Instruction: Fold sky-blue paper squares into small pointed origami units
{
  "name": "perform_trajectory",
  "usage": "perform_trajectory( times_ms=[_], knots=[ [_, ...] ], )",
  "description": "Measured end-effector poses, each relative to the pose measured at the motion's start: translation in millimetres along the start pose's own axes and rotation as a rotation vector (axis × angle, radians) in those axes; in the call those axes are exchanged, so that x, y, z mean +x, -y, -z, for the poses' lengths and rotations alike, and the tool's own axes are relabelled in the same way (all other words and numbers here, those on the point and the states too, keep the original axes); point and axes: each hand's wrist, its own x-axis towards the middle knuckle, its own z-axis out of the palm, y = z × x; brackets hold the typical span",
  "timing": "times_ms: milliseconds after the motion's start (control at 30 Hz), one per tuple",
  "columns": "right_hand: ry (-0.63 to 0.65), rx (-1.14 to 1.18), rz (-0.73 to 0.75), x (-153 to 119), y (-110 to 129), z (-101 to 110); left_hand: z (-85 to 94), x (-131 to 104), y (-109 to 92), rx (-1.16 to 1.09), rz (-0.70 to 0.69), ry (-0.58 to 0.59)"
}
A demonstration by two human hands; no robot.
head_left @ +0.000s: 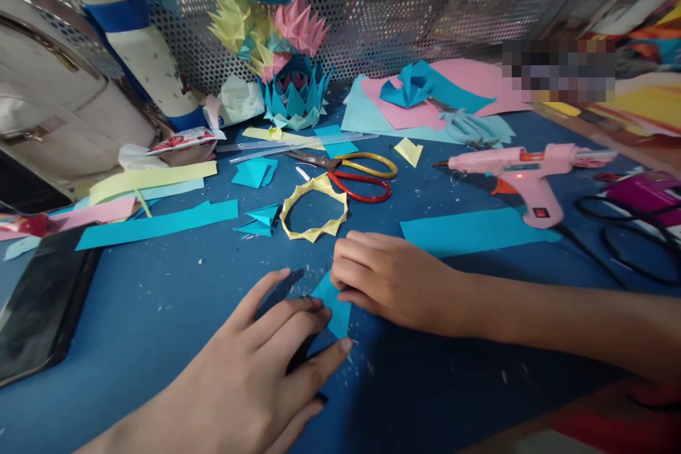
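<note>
A small folded piece of blue paper [339, 313] lies on the table between my hands. My left hand [266, 355] rests on its left side with fingers spread, a fingertip or two touching the paper. My right hand [394, 280] is curled over the upper right part of the paper, its fingers pressed together there and hiding that edge. Just beyond sits a pale yellow paper ring [286, 228] with a pointed rim. Beside the ring are small folded blue pieces [260, 221], and a blue paper strip [468, 233] lies past my right hand.
Scissors [364, 188] with red and yellow handles lie behind the ring. A pink glue gun [532, 174] with a lit light and cord stands right. A phone [45, 298] and paper strips [159, 223] lie left. Folded paper flowers [295, 99] stack against the mesh [356, 14].
</note>
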Motion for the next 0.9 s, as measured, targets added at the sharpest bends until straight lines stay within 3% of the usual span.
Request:
perform_trajectory(
  times_ms=[200, 367, 467, 567, 733, 900],
  knots=[
    [-0.007, 0.089, -0.047, 0, 2, 1, -1.1, 3, -4, 0.033, 0.016, 0.046],
    [-0.091, 0.2, -0.103, -3, -2, 9, -1.7, 3, -8, 0.07, 0.04, 0.077],
    [-0.161, 0.141, 0.087, -9, -8, 14, -1.5, 2, -8, 0.076, 0.041, 0.072],
    [-0.136, 0.041, 0.327, -14, -15, 19, -2.4, 2, -7, 0.072, 0.033, 0.064],
    [-0.013, 0.052, 0.28, -16, -29, 24, -4.9, 2, -4, 0.076, 0.034, 0.058],
    [0.014, 0.045, 0.265, -13, -37, 26, -4.1, 3, -6, 0.073, 0.033, 0.06]
  ],
)
